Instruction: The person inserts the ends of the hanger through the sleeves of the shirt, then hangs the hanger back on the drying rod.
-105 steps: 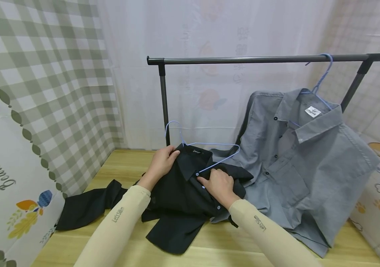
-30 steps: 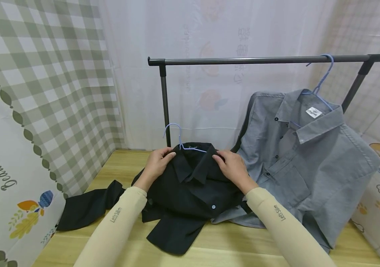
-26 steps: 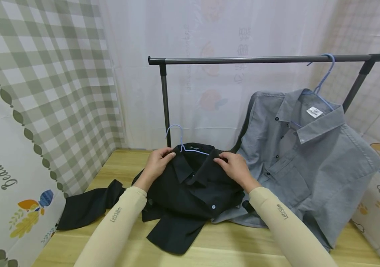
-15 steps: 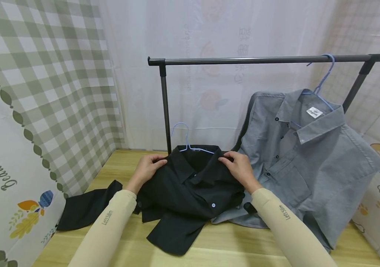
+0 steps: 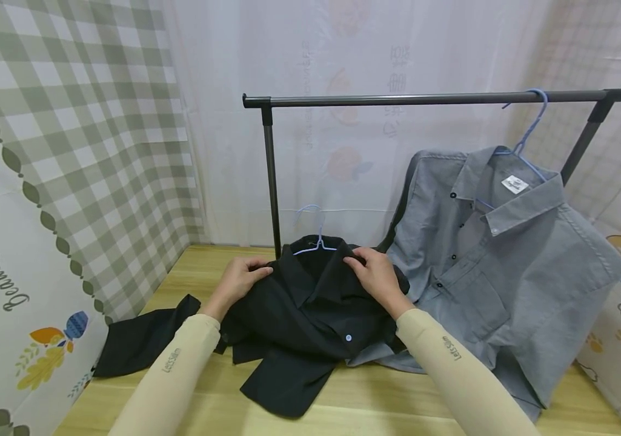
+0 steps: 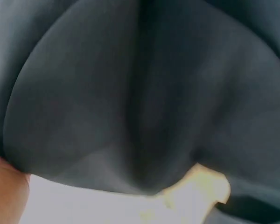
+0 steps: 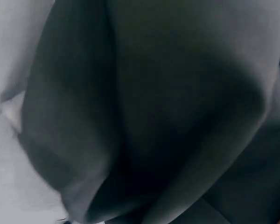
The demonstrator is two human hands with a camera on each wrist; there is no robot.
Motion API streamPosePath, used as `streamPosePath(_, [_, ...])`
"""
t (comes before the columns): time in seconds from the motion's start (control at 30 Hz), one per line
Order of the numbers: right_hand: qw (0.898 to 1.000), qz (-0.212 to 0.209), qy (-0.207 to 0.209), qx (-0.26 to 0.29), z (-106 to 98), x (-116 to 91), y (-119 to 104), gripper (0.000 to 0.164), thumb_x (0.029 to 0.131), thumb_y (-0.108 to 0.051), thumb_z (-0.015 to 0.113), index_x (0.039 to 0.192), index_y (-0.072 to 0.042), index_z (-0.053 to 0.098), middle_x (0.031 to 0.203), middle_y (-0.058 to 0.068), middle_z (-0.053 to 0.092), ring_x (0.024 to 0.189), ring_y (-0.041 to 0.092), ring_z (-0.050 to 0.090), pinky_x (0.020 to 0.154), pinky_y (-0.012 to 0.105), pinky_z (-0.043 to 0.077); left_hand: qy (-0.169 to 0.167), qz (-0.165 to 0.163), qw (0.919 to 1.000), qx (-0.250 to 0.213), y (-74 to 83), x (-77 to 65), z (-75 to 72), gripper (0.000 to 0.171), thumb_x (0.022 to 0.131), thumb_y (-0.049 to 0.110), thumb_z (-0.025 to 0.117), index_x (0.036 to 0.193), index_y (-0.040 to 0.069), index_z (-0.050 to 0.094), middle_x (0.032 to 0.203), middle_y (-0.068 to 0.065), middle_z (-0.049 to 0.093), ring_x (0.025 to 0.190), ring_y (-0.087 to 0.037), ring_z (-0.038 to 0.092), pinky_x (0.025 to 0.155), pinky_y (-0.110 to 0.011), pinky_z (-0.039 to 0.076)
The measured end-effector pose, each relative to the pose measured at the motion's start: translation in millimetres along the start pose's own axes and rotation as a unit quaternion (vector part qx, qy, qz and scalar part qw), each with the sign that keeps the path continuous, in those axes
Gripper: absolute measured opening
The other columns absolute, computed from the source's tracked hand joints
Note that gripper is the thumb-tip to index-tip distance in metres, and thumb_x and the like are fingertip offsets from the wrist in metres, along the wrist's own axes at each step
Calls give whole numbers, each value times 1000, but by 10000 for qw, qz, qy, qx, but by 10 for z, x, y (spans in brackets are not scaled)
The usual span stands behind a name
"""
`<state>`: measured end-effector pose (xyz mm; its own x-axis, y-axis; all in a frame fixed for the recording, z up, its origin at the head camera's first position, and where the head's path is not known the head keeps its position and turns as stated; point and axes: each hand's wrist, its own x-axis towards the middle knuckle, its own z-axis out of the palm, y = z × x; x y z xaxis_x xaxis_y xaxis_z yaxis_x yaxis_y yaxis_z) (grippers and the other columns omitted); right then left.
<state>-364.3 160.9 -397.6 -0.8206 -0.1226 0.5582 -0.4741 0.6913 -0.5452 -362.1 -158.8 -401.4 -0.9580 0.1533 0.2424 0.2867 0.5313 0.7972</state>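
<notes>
A black shirt (image 5: 310,315) with pale buttons lies bunched on the table, its collar standing up at the back. Inside the collar sits a light blue hanger (image 5: 320,241), whose hook rises above the neckline while most of its arms are hidden by cloth. My left hand (image 5: 238,280) pinches the shirt's shoulder on the left side. With thumb and fingers, my right hand (image 5: 374,274) grips the cloth just right of the collar. Dark fabric (image 6: 98,93) fills most of the left wrist view, and folds of the shirt (image 7: 177,93) fill the right wrist view.
A black garment rack (image 5: 408,99) stands behind, its bar running across. From its right end hangs a grey shirt (image 5: 484,254) on a blue hanger (image 5: 532,124), its lower part resting on the wooden table (image 5: 365,399). A black sleeve (image 5: 141,342) stretches out left. Curtains surround the table.
Earlier the hanger's right arm stuck out over the shirt; now it is inside. The right hand moved up to the collar's side, the left hand shifted left, and the hook moved right.
</notes>
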Motion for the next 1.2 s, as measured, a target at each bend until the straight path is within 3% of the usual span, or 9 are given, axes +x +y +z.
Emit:
streamPosePath(0.1, [9995, 294, 130, 80, -48, -1, 71, 19, 94, -23, 71, 100, -6, 75, 97, 11, 72, 86, 28, 66, 79, 44, 51, -71, -340, 9993, 129, -120, -50, -126, 25, 97, 21, 67, 113, 3, 74, 113, -14, 69, 99, -28, 63, 87, -43, 50])
streamPosePath(0.2, [9985, 482, 222, 154, -82, -6, 141, 17, 94, -24, 71, 95, -8, 74, 87, 8, 69, 76, 24, 61, 71, 40, 48, -178, -549, 9981, 209, -234, -80, -238, 24, 98, 23, 65, 107, 3, 73, 103, -12, 69, 90, -27, 62, 81, -41, 50])
streamPosePath(0.33, [9979, 527, 311, 230, -87, -4, 149, 15, 94, -24, 71, 93, -9, 74, 83, 6, 69, 72, 23, 59, 68, 38, 45, -279, -574, 9976, 276, -327, -104, -323, 24, 99, 26, 64, 102, 4, 73, 99, -10, 67, 83, -25, 59, 75, -38, 48])
streamPosePath(0.4, [9981, 458, 301, 265, -83, -2, 132, 16, 93, -23, 72, 94, -8, 74, 87, 7, 71, 76, 24, 62, 71, 40, 48, -324, -660, 9967, 336, -325, -109, -339, 31, 98, 32, 65, 113, 6, 71, 112, -13, 67, 95, -29, 61, 84, -42, 49])
streamPosePath(0.5, [9984, 346, 241, 364, -75, -5, 93, 17, 93, -22, 73, 99, -6, 75, 97, 10, 73, 85, 27, 66, 78, 43, 50, -349, -613, 9959, 574, -230, -85, -329, 53, 96, 44, 64, 133, 7, 61, 132, -16, 60, 119, -35, 55, 100, -50, 43])
streamPosePath(0.6, [9985, 229, 179, 462, -58, -9, 48, 19, 92, -21, 73, 101, -5, 75, 101, 12, 72, 90, 28, 67, 81, 45, 51, -261, -187, 9962, 808, -31, -8, -247, 63, 96, 47, 63, 143, 6, 53, 139, -17, 55, 130, -36, 48, 106, -53, 38])
streamPosePath(0.73, [9986, 60, 131, 518, -24, -18, 14, 18, 92, -21, 73, 101, -5, 75, 101, 11, 73, 88, 27, 67, 80, 44, 52, -365, 669, 9928, 923, 263, 107, -62, 47, 100, 34, 60, 135, 2, 59, 131, -18, 61, 123, -35, 55, 102, -50, 42])
streamPosePath(0.83, [9988, 62, 108, 478, -13, -34, 17, 19, 92, -22, 74, 101, -5, 74, 101, 11, 73, 88, 27, 67, 80, 44, 52, -521, 1003, 9885, 1004, 403, 135, 59, 33, 101, 24, 59, 123, 1, 67, 121, -16, 66, 111, -32, 61, 98, -47, 46])
streamPosePath(1.2, [9988, 332, 237, 276, -26, -71, 25, 24, 88, -28, 78, 99, -6, 75, 99, 10, 74, 85, 25, 67, 77, 43, 53, -282, 356, 9969, 645, 298, 100, 146, 18, 97, 21, 66, 105, 6, 73, 99, -7, 69, 85, -21, 58, 80, -37, 47])
